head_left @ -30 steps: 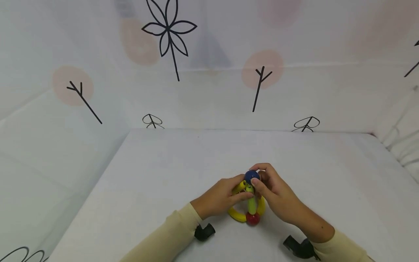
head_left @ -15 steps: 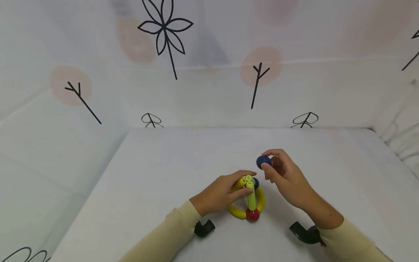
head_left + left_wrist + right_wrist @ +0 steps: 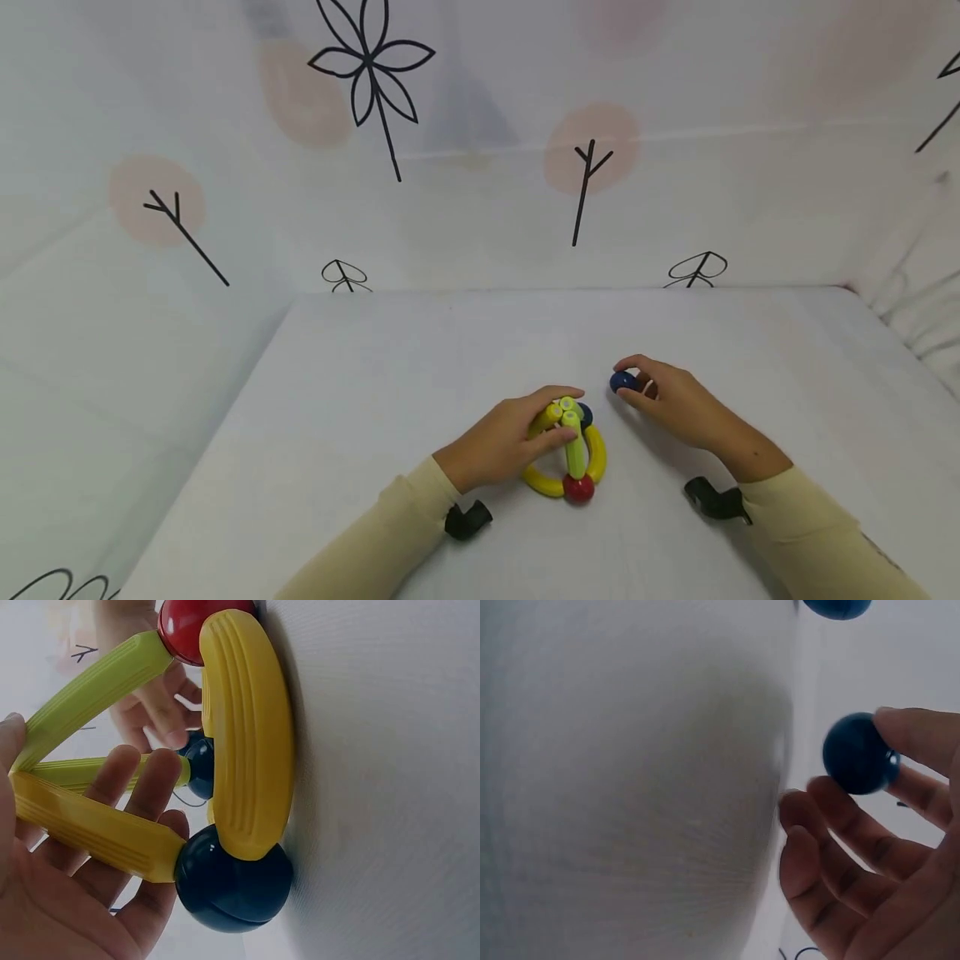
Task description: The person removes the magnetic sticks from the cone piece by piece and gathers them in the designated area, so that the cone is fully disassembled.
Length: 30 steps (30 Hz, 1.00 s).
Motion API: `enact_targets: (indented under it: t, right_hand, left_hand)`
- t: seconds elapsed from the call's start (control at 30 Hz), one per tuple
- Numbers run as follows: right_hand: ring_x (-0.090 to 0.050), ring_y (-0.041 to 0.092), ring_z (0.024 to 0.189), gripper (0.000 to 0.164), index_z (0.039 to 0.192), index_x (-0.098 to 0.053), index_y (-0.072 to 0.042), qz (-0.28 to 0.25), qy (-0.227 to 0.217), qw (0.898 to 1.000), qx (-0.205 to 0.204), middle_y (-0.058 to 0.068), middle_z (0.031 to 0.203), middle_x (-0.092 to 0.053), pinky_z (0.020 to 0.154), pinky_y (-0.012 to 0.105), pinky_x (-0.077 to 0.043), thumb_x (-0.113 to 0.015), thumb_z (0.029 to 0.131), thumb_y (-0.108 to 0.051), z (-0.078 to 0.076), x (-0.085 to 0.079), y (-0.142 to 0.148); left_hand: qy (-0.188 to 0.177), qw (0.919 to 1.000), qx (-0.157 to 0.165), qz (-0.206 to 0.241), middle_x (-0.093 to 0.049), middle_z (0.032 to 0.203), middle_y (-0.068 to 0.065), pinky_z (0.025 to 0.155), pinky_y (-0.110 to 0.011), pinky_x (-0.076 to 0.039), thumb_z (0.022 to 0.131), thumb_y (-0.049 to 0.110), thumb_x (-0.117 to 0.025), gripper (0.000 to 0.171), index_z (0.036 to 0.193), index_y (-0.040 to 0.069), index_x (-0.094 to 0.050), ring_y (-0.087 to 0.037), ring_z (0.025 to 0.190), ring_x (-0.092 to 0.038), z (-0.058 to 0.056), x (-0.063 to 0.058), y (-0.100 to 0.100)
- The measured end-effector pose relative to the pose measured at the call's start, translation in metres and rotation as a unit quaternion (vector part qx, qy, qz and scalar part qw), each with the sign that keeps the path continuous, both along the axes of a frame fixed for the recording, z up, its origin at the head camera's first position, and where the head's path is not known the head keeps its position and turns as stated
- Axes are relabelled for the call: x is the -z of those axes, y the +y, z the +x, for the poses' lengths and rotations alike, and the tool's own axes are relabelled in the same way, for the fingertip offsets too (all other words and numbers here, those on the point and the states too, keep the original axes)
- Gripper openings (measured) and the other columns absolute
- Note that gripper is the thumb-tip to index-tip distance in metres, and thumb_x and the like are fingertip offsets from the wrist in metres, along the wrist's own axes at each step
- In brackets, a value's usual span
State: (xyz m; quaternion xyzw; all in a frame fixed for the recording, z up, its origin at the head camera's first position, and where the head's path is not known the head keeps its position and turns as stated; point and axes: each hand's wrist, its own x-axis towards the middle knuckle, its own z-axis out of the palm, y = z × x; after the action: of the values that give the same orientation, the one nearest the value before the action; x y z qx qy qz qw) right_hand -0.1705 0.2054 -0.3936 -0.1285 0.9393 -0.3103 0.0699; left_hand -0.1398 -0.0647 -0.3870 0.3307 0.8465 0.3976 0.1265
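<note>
My left hand (image 3: 498, 442) holds the upright rods of a small toy structure of building sticks and balls, thumb and fingers around their tops. Curved yellow sticks (image 3: 247, 735) form its ring base, with a red ball (image 3: 578, 489) at the near side and a dark blue ball (image 3: 232, 881) at another joint. Light green sticks (image 3: 575, 458) and a straight yellow stick (image 3: 97, 829) lean together at the top, their round ends bare. To the right of the structure, my right hand (image 3: 678, 404) pinches a loose blue ball (image 3: 859, 754) between thumb and fingers, close above the table.
The white table (image 3: 375, 358) meets patterned cloth walls (image 3: 480, 217) at its back and left. Black wrist mounts (image 3: 468, 521) sit at both cuffs, low over the table.
My right hand has lifted the blue ball off the structure's top, carried it right, and lowered it toward the table. The left hand keeps its hold on the sticks.
</note>
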Motion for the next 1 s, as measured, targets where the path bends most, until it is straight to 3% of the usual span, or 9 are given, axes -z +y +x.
enact_targets:
  t: [0.4,0.63,1.0]
  right_hand:
    - [-0.055,0.016,0.082,0.042,0.137,-0.061,-0.01,0.039,0.012,0.999,-0.035,0.007,0.102,-0.063,0.069,0.028,-0.05,-0.067,0.096,-0.016,0.0018,0.0049,0.0003]
    - [-0.054,0.015,0.08,0.047,0.139,-0.057,-0.008,0.051,0.012,0.998,-0.034,0.01,0.103,-0.065,0.068,0.029,-0.05,-0.068,0.095,-0.016,0.0024,0.0059,-0.0031]
    - [-0.056,0.017,0.082,0.051,0.14,-0.055,-0.006,0.056,0.018,0.998,-0.029,0.014,0.105,-0.065,0.071,0.032,-0.052,-0.07,0.092,-0.014,0.0025,0.0024,-0.0035]
  left_hand:
    - [0.004,1.0,-0.002,-0.003,-0.061,0.129,0.01,0.098,-0.023,-0.049,0.101,0.053,-0.048,0.05,0.148,0.038,-0.04,-0.004,0.107,-0.057,0.0006,-0.0033,0.0004]
    - [-0.008,0.9999,-0.005,-0.006,-0.061,0.124,0.011,0.092,-0.021,-0.049,0.1,0.054,-0.049,0.053,0.149,0.036,-0.04,-0.006,0.102,-0.056,-0.0001,-0.0002,-0.0009]
    - [0.012,0.9999,0.0,-0.009,-0.061,0.126,0.011,0.095,-0.023,-0.048,0.1,0.055,-0.049,0.054,0.149,0.036,-0.04,-0.006,0.103,-0.056,-0.0022,-0.0039,-0.0026]
